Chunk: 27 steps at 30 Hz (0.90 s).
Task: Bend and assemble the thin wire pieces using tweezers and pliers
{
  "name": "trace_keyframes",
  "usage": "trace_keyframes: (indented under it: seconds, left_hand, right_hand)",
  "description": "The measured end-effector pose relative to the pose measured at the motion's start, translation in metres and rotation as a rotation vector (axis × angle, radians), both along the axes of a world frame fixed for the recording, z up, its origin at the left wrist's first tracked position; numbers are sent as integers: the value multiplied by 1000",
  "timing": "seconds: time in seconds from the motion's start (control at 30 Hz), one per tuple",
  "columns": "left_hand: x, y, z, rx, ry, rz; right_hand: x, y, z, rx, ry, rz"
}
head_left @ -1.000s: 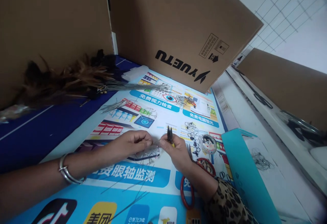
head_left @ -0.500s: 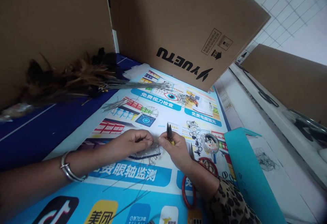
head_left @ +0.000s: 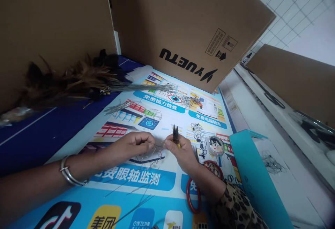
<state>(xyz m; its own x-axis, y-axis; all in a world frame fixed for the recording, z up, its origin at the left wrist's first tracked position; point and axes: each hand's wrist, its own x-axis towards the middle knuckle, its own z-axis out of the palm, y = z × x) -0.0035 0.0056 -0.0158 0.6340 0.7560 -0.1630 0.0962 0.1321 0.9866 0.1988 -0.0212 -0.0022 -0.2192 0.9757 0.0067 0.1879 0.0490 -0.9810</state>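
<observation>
My left hand (head_left: 138, 145), with metal bangles at the wrist, is closed in a pinch on a thin looped wire piece (head_left: 158, 156) dangling below the fingertips. Opposite it, the thumb and finger of my right hand (head_left: 183, 154) pinch the same wire from the other side. Tucked in that right hand is a pair of pliers (head_left: 175, 134) with a yellow handle, jaws pointing up and slightly apart, not touching the wire. Just under both hands, loose straight wires (head_left: 133, 207) lie on the printed sheet. The exact shape of the wire piece is hard to make out.
Red-handled scissors (head_left: 188, 201) lie under my right forearm. Beside them are a round tin (head_left: 216, 146) and small black rings (head_left: 203, 148). A wire bundle (head_left: 141, 86) and brown feathers (head_left: 75, 77) lie farther back. A cardboard box (head_left: 167, 20) and a teal box (head_left: 258, 183) border the area.
My fingertips have drawn slightly apart, with more of the wire showing between them. The pliers in my right hand have shifted a little to the right, and their jaws show a wider gap.
</observation>
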Motion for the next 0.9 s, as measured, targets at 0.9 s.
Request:
trace_keyframes:
  seconds: [0.9]
  left_hand:
    - [-3, 0, 8, 5, -32, -41]
  right_hand:
    - [21, 3, -6, 606, -1033, 146]
